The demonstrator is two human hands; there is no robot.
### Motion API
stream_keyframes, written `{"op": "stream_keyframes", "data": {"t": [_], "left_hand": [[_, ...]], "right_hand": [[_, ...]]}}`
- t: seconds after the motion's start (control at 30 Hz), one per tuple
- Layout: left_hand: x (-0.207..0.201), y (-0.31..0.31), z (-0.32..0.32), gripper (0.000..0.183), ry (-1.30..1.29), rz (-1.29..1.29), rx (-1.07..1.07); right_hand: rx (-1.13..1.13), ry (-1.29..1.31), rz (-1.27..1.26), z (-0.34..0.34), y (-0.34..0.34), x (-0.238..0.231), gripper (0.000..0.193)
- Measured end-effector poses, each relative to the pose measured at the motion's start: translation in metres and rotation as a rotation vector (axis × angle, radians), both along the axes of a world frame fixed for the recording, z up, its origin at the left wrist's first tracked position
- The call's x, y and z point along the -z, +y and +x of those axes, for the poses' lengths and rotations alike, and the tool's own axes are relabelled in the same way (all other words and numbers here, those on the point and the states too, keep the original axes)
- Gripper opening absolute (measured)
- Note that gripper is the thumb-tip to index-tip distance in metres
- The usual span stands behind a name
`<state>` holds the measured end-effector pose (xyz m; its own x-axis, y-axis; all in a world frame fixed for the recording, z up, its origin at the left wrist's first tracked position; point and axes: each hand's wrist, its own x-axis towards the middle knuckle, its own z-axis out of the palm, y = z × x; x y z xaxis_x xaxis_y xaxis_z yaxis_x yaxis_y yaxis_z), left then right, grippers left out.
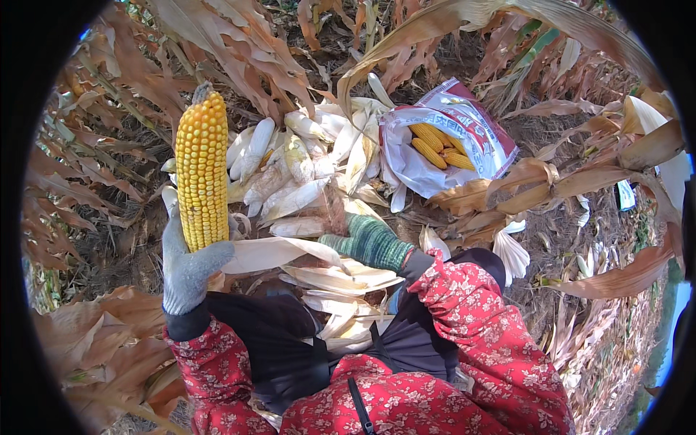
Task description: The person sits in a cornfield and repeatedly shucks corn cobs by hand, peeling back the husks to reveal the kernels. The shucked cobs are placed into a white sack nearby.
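My left hand [187, 262], in a pale grey knit glove, is closed around the base of an ear of corn [203, 170]. The ear stands upright, its yellow kernels bare and its tip dark and dry. A pale strip of corn husk [279, 254] stretches from the ear's base across to my right hand [370, 243]. In its green striped glove, that hand is closed at the husk's far end; its fingertips are partly hidden. Brown silk blurs just above it. Loose husks [337, 304] lie between my legs.
Ahead lies a heap of ears still in pale husks [293, 167]. Right of it, a white and red sack [493, 138] lies with its mouth toward me, holding several bare yellow ears [438, 145]. Dry stalks and leaves surround me; one long leaf [580, 181] reaches in from the right.
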<state>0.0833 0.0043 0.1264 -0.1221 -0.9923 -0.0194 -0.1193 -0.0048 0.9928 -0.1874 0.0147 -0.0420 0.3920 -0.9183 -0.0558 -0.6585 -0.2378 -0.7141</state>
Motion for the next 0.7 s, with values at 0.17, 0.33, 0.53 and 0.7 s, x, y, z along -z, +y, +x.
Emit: {"op": "stream_keyframes", "data": {"t": [0.17, 0.33, 0.53, 0.7], "left_hand": [[0.015, -0.011, 0.018, 0.065, 0.032, 0.034, -0.001], [0.022, -0.004, 0.021, 0.064, 0.106, 0.130, 0.040], [0.030, -0.005, 0.020, 0.067, 0.119, 0.204, 0.149], [0.026, -0.005, 0.009, 0.072, 0.091, 0.245, 0.137]], "right_hand": [[-0.563, 0.690, 0.107, 0.015, 0.027, 0.004, 0.055], [-0.033, 0.371, -0.327, -0.004, -0.010, -0.032, 0.029], [0.148, 0.219, -0.324, -0.027, -0.032, -0.049, 0.027], [0.364, -0.004, -0.387, -0.046, -0.038, -0.084, 0.025]]}}
